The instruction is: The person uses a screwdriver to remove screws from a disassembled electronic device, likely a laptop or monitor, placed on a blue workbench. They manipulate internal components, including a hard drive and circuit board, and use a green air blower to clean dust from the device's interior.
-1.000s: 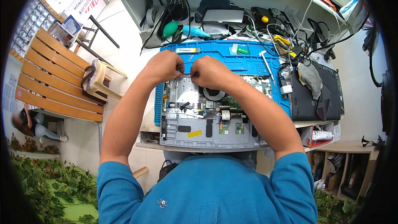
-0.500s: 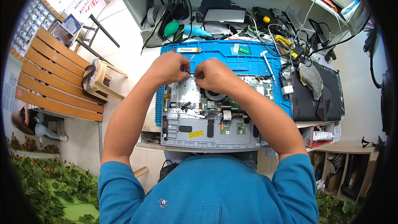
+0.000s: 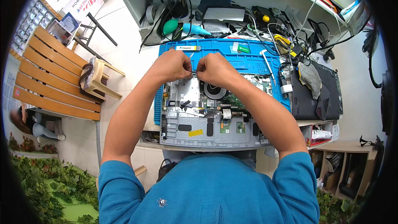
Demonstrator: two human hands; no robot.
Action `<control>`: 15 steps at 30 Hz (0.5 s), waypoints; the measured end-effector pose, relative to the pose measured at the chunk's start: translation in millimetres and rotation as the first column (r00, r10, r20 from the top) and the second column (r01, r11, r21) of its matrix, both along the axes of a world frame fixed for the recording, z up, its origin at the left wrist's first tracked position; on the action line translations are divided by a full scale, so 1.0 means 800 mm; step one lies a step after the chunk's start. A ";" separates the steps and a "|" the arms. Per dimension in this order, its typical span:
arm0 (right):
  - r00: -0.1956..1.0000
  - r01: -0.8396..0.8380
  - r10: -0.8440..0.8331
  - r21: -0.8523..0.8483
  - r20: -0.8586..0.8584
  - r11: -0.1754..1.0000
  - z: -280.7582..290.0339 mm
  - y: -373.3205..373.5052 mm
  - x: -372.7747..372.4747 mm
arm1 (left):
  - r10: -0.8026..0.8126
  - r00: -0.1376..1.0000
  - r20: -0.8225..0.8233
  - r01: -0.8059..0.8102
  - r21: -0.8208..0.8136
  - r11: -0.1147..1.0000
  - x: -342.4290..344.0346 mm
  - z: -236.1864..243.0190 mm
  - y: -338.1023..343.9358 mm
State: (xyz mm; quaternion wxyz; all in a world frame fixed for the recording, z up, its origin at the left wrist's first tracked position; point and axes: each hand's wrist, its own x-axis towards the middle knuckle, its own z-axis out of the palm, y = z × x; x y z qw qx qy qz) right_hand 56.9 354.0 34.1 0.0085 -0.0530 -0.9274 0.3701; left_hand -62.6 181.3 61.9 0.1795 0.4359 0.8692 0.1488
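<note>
An opened laptop chassis (image 3: 215, 139) lies in front of me on a blue work mat (image 3: 226, 60). Its green circuit board, round fan (image 3: 214, 91) and a silver metal plate (image 3: 185, 91) are exposed. At the chassis's far edge, just beyond the plate, my left hand (image 3: 176, 65) is closed with thumb and fingertips pinched together. Close to its right, my right hand (image 3: 213, 69) pinches in the same way, above the fan. Whatever lies between the fingertips of either hand is too small to make out. Black strips (image 3: 186, 105) rest on the plate's near end.
A dark closed laptop (image 3: 315, 99) with a grey cloth (image 3: 309, 79) on it lies to the right. Tangled cables, a green blower bulb (image 3: 170, 26) and tools crowd the shelf behind. A white-handled tool (image 3: 267, 64) lies on the mat's right. A wooden bench (image 3: 62, 83) stands left.
Both hands have shifted slightly, and the right hand has drawn a little up and away from the fan, showing more of it. Both stay pinched at the chassis's far edge.
</note>
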 end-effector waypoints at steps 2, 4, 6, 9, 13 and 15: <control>1.000 0.003 -0.003 0.001 -0.013 1.000 0.001 -0.002 -0.002 | 0.016 1.000 -0.011 -0.016 -0.008 1.000 0.002 0.000 0.001; 0.999 -0.029 0.030 0.038 -0.028 0.999 -0.001 -0.001 -0.006 | 0.020 0.999 -0.033 -0.021 -0.014 1.000 0.003 0.000 0.002; 0.998 -0.048 0.050 0.067 -0.038 0.997 -0.002 -0.002 -0.007 | 0.012 0.999 -0.032 -0.013 -0.022 1.000 0.004 0.001 0.003; 0.996 -0.061 0.067 0.101 -0.064 0.993 -0.003 -0.003 -0.008 | 0.013 1.000 -0.027 -0.013 -0.035 0.999 0.005 0.002 0.004; 0.990 -0.084 0.099 0.152 -0.095 0.985 -0.007 0.000 -0.011 | 0.017 1.000 0.011 -0.016 -0.042 0.999 0.004 0.004 0.004; 0.990 -0.094 0.109 0.159 -0.089 0.983 -0.004 0.000 -0.010 | 0.013 1.000 0.009 -0.012 -0.031 0.999 0.003 0.002 0.003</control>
